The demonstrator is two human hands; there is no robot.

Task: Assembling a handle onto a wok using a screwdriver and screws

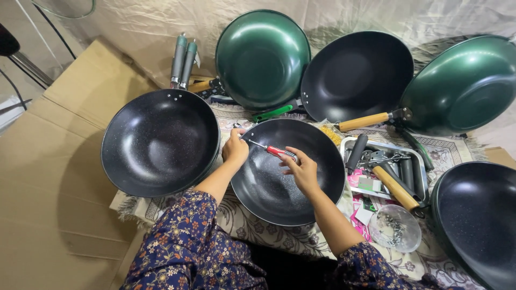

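I'm looking down at a black pan (287,172) right in front of me on the patterned mat (279,236). My right hand (302,169) is closed around the red handle of a screwdriver (271,150), its thin shaft pointing left across the pan. My left hand (235,148) is curled at the pan's far-left rim, right at the tip; what it pinches I can't tell. Another black pan (160,142) sits just left, and a tray of handles (387,166) to the right.

Screwdriver (275,151) over middle pan (287,172); tray (422,180) right.
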